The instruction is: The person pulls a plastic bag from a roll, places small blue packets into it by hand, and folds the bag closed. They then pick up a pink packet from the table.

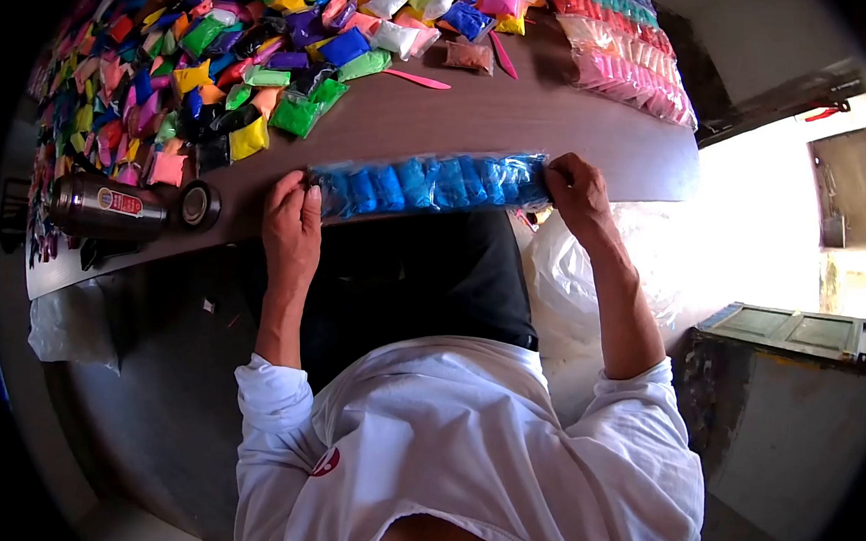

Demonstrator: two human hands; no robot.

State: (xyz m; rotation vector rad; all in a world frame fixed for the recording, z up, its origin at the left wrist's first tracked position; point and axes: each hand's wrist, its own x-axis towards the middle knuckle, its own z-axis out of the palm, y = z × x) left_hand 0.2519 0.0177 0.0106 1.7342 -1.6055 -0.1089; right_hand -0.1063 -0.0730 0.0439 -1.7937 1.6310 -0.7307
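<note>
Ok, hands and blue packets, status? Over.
Status: left hand and right hand each grip an end of the blue packet row. Row along edge of table. Nothing blocking; flask lies off left.

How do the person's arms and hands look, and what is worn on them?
The left hand and right hand are bare: no gloves, rings or watch visible. The white sleeves are pushed up to the elbows, leaving the forearms uncovered.

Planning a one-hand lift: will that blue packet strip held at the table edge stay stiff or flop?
Probably floppy: the blue packet strip is a row of bulging pouches, likely hinging between them. Likely light, too; left hand and right hand hold only its ends.
</note>
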